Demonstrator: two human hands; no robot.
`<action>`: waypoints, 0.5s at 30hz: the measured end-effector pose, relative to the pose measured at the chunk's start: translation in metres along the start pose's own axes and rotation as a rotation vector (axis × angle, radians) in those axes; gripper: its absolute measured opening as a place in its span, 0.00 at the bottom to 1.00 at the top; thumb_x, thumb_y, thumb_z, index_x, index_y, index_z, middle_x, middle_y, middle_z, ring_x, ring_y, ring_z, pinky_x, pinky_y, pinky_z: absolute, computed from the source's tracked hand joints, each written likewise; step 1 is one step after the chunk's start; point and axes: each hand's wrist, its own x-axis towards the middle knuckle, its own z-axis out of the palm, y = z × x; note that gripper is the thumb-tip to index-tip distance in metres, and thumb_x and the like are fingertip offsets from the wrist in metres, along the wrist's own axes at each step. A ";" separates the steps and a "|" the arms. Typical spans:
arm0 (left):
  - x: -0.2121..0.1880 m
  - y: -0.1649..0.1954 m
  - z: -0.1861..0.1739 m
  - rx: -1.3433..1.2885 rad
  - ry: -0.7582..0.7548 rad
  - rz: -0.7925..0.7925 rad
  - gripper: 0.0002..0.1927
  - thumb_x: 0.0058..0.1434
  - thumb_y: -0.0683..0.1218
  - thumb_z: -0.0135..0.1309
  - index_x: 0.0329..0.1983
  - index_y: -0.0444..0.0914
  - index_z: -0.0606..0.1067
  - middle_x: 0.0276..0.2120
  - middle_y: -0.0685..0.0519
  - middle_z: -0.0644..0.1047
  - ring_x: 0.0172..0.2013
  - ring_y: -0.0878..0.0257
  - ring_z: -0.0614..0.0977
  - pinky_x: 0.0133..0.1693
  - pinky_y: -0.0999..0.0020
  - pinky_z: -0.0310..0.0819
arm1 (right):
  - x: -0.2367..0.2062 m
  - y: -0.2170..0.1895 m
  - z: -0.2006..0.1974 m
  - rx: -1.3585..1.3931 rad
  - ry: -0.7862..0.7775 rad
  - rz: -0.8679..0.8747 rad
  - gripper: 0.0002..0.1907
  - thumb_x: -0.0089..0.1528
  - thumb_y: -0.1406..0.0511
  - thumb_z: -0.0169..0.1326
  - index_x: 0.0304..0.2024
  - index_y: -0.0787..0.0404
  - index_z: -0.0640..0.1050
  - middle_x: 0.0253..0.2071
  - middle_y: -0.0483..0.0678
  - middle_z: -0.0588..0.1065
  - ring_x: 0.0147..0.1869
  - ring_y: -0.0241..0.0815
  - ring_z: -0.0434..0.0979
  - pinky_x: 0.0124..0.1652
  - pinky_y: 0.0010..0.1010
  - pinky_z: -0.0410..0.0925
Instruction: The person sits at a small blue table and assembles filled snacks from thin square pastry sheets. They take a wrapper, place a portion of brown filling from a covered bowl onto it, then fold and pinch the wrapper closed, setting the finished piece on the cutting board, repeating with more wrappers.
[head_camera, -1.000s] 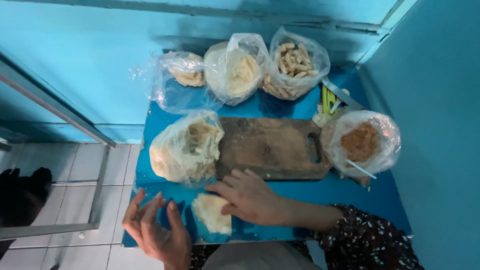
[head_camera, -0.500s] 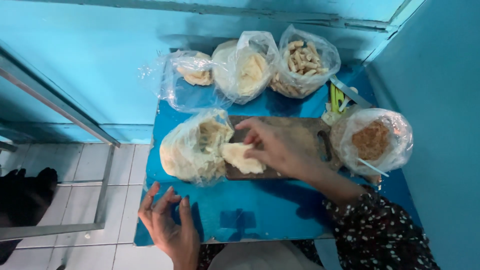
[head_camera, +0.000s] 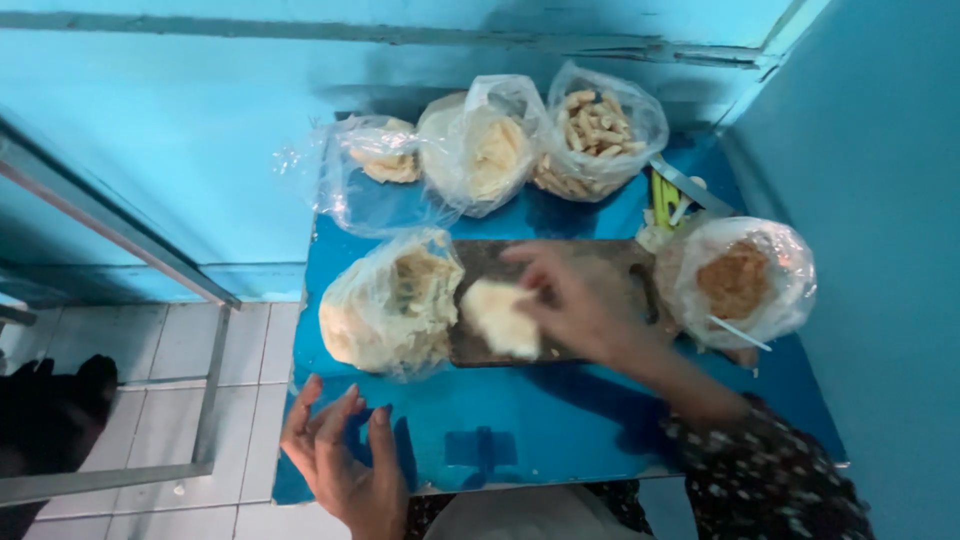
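— Where is the right hand (head_camera: 575, 305)?

— Over the dark wooden chopping board (head_camera: 600, 265), fingers curled around a pale, flat piece of dough-like food (head_camera: 500, 317). The grip pinches that piece at its right edge; the piece lies on the left end of the board.

— And the left hand (head_camera: 345, 460)?

— At the near left corner of the glossy blue worktop (head_camera: 560, 430), palm up, fingers spread and holding nothing.

— What lies beside the board?

— Touching its left end, a clear plastic bag of pale flat pieces (head_camera: 390, 305), mouth turned toward the board. At the right end, a clear bag of brown crumbly filling (head_camera: 740, 280) with a thin white stick poking out.

— And farther back?

— Three more clear bags along the blue wall: a nearly empty one (head_camera: 375, 170) on the left, one of pale round wafers (head_camera: 490, 150) in the middle, one of short tan sticks (head_camera: 600, 130) on the right. Green stalks (head_camera: 662, 195) lie just right of those.
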 end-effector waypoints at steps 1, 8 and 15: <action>0.000 0.000 0.000 -0.019 -0.009 -0.011 0.22 0.58 0.31 0.59 0.55 0.35 0.74 0.65 0.37 0.65 0.50 0.57 0.79 0.50 0.67 0.78 | 0.004 0.005 0.008 0.070 -0.084 0.035 0.29 0.59 0.67 0.61 0.62 0.52 0.70 0.41 0.48 0.79 0.45 0.44 0.81 0.46 0.35 0.76; 0.025 0.009 -0.024 0.206 -0.148 0.023 0.24 0.54 0.31 0.61 0.55 0.36 0.76 0.62 0.37 0.68 0.54 0.54 0.78 0.56 0.60 0.74 | -0.046 0.032 -0.083 -0.503 0.175 0.211 0.30 0.60 0.68 0.57 0.65 0.55 0.68 0.47 0.52 0.77 0.45 0.52 0.79 0.43 0.47 0.72; 0.032 0.043 0.011 -0.035 -0.241 0.056 0.22 0.54 0.32 0.62 0.52 0.36 0.76 0.65 0.39 0.69 0.50 0.58 0.79 0.52 0.62 0.75 | -0.051 0.023 -0.034 -0.038 -0.059 -0.069 0.28 0.59 0.65 0.58 0.63 0.54 0.71 0.41 0.51 0.77 0.44 0.47 0.82 0.43 0.37 0.76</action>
